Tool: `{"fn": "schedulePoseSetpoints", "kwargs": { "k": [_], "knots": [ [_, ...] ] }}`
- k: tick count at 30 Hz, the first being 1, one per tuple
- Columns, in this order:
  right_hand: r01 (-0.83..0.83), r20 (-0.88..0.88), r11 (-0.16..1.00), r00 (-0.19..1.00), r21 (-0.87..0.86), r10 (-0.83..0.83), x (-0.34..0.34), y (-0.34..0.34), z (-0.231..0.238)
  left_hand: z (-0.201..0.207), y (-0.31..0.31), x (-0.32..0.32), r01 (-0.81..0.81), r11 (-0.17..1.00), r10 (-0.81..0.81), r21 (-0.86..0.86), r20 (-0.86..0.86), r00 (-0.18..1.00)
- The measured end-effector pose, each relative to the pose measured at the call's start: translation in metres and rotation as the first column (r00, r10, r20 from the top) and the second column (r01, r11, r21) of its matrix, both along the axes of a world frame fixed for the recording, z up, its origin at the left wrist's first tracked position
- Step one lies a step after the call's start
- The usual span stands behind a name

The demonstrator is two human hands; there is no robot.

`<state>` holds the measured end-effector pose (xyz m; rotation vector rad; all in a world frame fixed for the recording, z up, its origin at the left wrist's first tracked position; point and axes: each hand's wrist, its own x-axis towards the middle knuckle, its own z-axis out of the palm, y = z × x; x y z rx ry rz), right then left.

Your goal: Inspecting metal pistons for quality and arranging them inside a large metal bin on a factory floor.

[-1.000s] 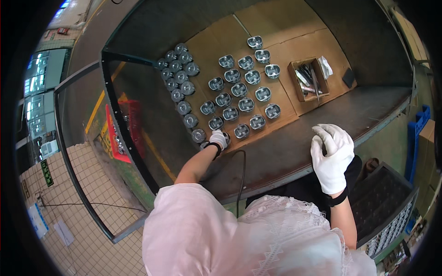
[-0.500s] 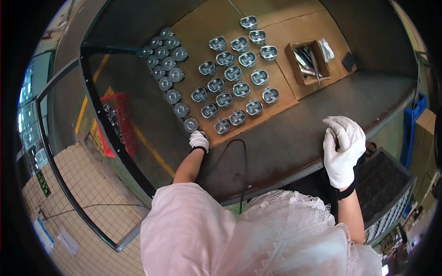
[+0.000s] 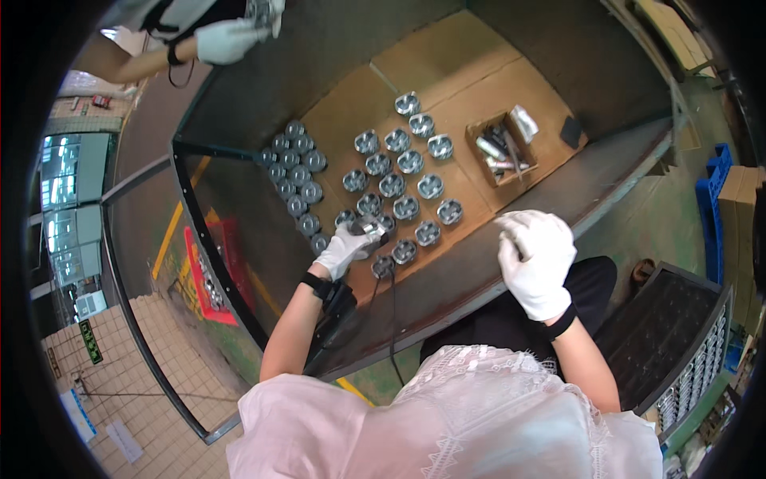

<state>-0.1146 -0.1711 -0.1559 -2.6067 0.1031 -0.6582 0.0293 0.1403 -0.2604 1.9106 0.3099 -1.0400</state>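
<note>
My left hand (image 3: 341, 249), in a white glove, is closed around a metal piston (image 3: 369, 230) just above the near left rows. Other pistons (image 3: 410, 162) stand in slanted rows on the cardboard (image 3: 487, 64), their hollow sides up. To their left, further pistons (image 3: 300, 176) are packed close together, round flat faces up. My right hand (image 3: 538, 259), also gloved, hovers above the bench's front edge with loosely curled fingers, thumb apart, and nothing visible in it. Beside my left wrist is a dark box-like thing (image 3: 335, 307); its kind is unclear.
A small cardboard box (image 3: 471, 134) with pens and tools sits at the right. At the upper left, a co-worker's gloved hand (image 3: 227, 41) holds a metal part. A red crate (image 3: 214, 307) stands beyond the left frame. A black cable (image 3: 393, 335) crosses the bench's front edge.
My left hand has moved up from the bench's near left and now grips a piston. The view has shifted. A co-worker's hand has come into view at the upper left.
</note>
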Motion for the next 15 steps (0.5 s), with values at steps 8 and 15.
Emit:
{"fn": "schedulePoseSetpoints", "kwargs": {
  "k": [8, 15],
  "knots": [
    [-0.167, 0.15, 0.947, 0.98, 0.273, 0.13, -0.033, -0.047, 0.051, 0.161, -0.171, -0.01, 0.007, 0.515, -0.39, -0.857, -0.227, 0.892],
    [0.115, 0.082, 0.839, 0.979, 0.532, -0.186, -0.121, -0.096, 0.072, 0.186, -0.28, -0.08, 0.179, 0.491, -0.744, -0.853, -0.303, 0.596]
  ]
}}
